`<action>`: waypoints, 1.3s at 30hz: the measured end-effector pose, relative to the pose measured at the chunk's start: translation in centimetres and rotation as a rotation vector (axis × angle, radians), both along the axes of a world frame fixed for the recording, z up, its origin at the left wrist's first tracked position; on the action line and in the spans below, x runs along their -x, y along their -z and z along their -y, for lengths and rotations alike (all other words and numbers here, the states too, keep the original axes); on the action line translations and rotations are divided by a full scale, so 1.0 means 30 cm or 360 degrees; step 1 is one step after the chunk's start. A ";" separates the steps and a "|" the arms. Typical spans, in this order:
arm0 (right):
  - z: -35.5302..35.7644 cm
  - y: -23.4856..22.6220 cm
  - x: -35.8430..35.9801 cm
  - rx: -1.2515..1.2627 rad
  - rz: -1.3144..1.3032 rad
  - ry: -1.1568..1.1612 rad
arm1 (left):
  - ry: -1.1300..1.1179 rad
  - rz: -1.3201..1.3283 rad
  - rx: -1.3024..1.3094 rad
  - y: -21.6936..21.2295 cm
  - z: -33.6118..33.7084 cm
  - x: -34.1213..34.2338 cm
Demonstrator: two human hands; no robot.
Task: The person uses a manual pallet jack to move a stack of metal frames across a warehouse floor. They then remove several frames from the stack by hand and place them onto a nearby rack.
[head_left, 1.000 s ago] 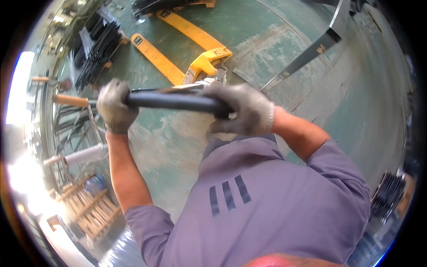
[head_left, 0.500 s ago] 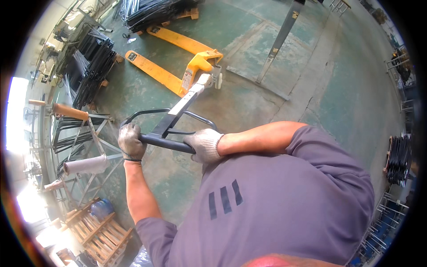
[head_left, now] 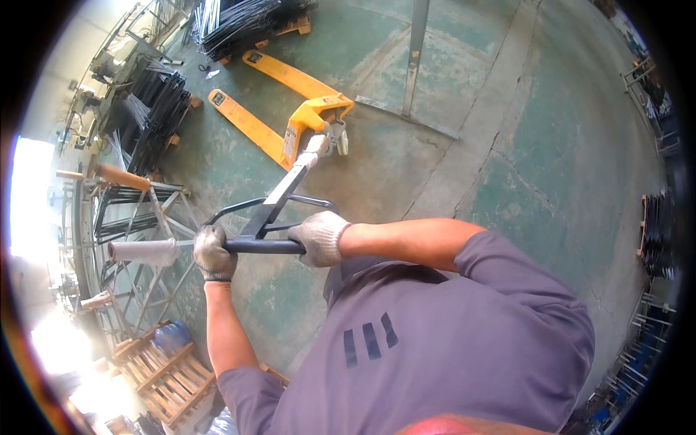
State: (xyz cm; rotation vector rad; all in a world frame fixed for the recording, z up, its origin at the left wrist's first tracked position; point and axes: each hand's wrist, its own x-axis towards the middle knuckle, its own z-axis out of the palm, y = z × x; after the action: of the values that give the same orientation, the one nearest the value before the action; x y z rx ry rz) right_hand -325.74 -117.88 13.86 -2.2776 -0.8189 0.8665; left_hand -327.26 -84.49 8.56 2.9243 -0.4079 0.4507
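A yellow pallet jack [head_left: 308,114] stands on the green floor ahead of me, its two forks pointing away to the far left. Its dark handle [head_left: 264,246] reaches back toward my body. At the left end of the grip bar, my left hand [head_left: 213,254], in a whitish knit glove, is wrapped round it. The right end is held by my right hand [head_left: 319,238], gloved the same way. A loop-shaped guard bar shows just beyond both hands. Nothing lies on the forks.
Bundles of black rods [head_left: 235,25] lie on a pallet past the fork tips, with another stack [head_left: 148,109] at left. A metal rack with film rolls [head_left: 145,251] stands beside my left hand. Wooden pallets [head_left: 163,377] lie lower left. A grey post [head_left: 415,58] rises from a floor bar.
The handle and pallet jack have shifted slightly left in view, and the grip bar now lies more level. The post and floor bar have also slid left. Both hands keep their hold.
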 end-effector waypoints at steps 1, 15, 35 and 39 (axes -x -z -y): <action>0.026 -0.023 0.045 0.0025 -0.0010 -0.0014 | -0.0009 0.0003 0.0020 -0.010 0.025 0.062; 0.564 0.028 0.942 0.0348 0.0124 -0.0001 | -0.0096 -0.0915 0.0060 -0.056 0.527 1.124; 1.389 -0.274 1.888 0.0388 0.0424 -0.0099 | -0.0013 -0.0763 0.0579 -0.276 1.257 2.345; 1.526 -0.304 2.156 0.0332 0.0583 -0.0008 | 0.0000 -0.0785 0.0594 -0.347 1.398 2.607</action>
State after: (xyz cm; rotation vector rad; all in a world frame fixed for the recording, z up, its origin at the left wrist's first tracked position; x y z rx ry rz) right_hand -390.43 -163.66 22.98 -2.6669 -0.9252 0.5636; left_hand -405.46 -126.42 18.96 2.5453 -0.2224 -0.1835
